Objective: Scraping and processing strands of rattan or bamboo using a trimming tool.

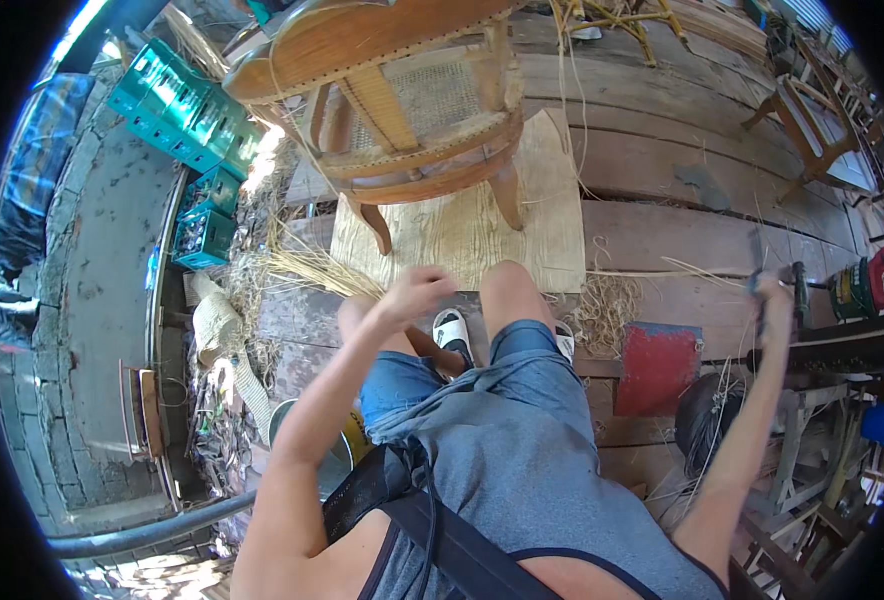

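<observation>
A wooden armchair frame with woven cane panels and rows of small holes along its edges stands in front of me. Its legs rest on a plywood sheet. Above my lap, short of the chair, my left hand is closed with its fingers curled; whatever it may hold is hidden. My right hand is stretched far out to the right, closed around a dark, blurred object that I cannot make out. Beside it stands a dark green upright object.
Green crates are stacked at the far left. Cane strands lie beside the plywood, and shavings lie near a red flat piece. A coil of dark line sits at right. Another chair frame stands far right.
</observation>
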Motion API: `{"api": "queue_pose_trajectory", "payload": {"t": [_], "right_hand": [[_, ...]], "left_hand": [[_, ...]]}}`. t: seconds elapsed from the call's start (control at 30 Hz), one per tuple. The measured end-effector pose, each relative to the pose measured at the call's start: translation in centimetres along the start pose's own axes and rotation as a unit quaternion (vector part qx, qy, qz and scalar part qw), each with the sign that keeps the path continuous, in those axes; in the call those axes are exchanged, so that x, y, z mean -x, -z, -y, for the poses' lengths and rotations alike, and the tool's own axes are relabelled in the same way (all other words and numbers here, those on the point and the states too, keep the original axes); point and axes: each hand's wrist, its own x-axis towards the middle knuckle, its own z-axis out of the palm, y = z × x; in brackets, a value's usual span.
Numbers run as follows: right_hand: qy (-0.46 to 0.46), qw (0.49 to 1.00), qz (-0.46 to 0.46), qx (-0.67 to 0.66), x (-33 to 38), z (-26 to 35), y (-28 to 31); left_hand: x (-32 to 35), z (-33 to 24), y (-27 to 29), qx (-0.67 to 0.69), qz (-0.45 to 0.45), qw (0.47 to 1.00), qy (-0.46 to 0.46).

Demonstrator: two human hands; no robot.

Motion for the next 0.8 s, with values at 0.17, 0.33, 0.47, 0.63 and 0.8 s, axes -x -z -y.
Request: {"api": "queue_pose_trajectory", "payload": {"t": [0.17,0.33,0.47,0.63,0.8], "right_hand": [[-0.175,0.971,0.085,-0.139,17.3,-1.7,-13.5],[0.085,0.996,0.005,0.01,23.8,2.0,-21.5],[0.026,0.998,0.049,-0.04,23.7,3.1,-22.1],[0.001,0.994,0.095,-0.045,24.2,4.0,-22.7],[-0.071,0.979,0.158,-0.107,24.1,3.3,-23.3]], "left_hand": [[-3.9,-5.6,-15.7,0.306,0.255,0.917,0.011],[-1.7,-3.7,-21.7,0.255,0.276,0.927,-0.011],[-1.9,-1.1,-20.5,0.118,0.178,0.977,0.026],[-0.3,-1.5,-19.5,0.184,0.184,0.964,0.049],[1.3,0.0,-19.1,0.123,0.162,0.977,-0.061]]}}
